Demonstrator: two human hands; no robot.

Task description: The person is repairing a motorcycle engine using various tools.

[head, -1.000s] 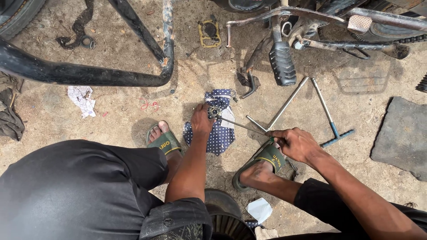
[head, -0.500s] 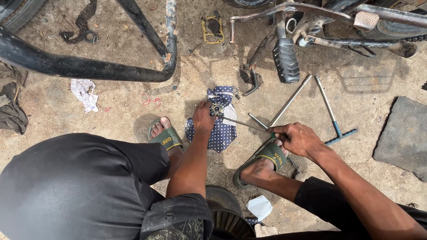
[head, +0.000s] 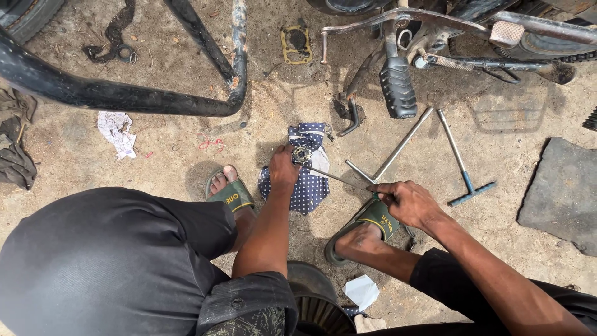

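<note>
Head view looks down on dusty ground (head: 186,162) under a motorcycle's footpeg (head: 397,87), where a dotted blue cloth (head: 306,183) is spread between two sandalled feet, seemingly to keep parts off the dirt. Left hand (head: 283,169) pins a small round metal part (head: 302,154) over that cloth, fingers closed around it to steady it. Right hand (head: 407,202) grips a thin rod (head: 339,178) whose tip meets the part, with two T-handled wrenches (head: 429,149) lying just beside.
</note>
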